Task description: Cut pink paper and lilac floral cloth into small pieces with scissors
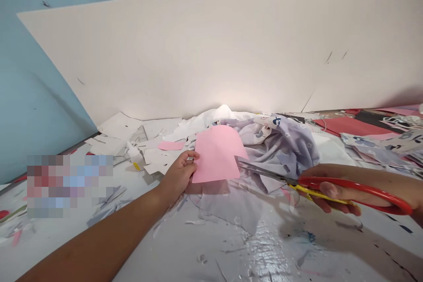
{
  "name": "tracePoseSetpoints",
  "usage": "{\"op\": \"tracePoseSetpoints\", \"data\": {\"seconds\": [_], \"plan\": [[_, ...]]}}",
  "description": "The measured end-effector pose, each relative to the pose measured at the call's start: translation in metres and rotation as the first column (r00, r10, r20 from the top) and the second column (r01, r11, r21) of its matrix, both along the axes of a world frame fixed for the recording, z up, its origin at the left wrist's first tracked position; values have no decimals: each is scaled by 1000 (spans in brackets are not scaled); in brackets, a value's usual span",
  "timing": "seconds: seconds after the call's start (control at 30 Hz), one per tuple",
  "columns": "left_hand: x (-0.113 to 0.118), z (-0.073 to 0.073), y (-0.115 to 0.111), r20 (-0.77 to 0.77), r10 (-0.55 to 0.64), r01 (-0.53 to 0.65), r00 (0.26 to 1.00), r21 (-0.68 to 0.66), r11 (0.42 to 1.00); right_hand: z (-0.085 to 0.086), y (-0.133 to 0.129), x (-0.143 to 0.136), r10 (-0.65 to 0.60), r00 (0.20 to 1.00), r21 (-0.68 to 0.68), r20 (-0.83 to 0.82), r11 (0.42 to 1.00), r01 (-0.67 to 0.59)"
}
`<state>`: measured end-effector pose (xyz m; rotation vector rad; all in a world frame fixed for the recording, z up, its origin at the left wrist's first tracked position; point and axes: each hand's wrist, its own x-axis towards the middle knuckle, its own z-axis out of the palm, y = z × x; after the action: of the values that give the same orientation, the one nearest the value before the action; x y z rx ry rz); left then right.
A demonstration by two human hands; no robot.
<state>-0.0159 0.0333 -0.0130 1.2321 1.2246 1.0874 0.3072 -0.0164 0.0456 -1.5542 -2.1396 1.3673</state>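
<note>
A pink sheet of paper [218, 154] with a rounded top edge is pinched at its left side between the thumb and fingers of my left hand [181, 169]. My right hand [327, 189] grips a pair of scissors [294, 180] with red and yellow handles. The scissor blades point left, and their tips are at the right edge of the pink paper. I cannot tell if the blades are cutting into it. Behind the paper lies a heap of crumpled lilac and white patterned fabric [287, 136].
A white board [218, 53] stands along the back of the white table [185, 246]. White card pieces [120, 125], a small white bottle [134, 153] and a pink scrap [171, 146] lie at the left. Red paper [357, 128] and fabric pieces [373, 147] are piled at the right.
</note>
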Motion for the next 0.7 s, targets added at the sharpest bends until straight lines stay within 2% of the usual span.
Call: {"op": "tracePoseSetpoints", "data": {"seconds": [0.1, 0.23, 0.53, 0.6, 0.7], "plan": [[0, 8, -2, -10, -21, 20, 1000, -62, 998, 6, 5, -9, 129, 991, -24, 25, 991, -128], [1, 13, -5, 31, -15, 19, 999, -120, 993, 2, 18, -15, 228, 972, 13, -52, 974, -228], [-6, -1, 1, 34, -12, 15, 999, -101, 995, 1, 42, -24, 274, 959, -38, -79, 960, -278], [-5, 0, 1, 97, 30, -22, 995, -83, 996, -1, 46, -26, 255, 960, -63, -115, 963, -263], [-2, 4, -3, 344, 62, -50, 937, -46, 998, -2, 48, -30, 211, 969, -65, -131, 973, -221]]}}
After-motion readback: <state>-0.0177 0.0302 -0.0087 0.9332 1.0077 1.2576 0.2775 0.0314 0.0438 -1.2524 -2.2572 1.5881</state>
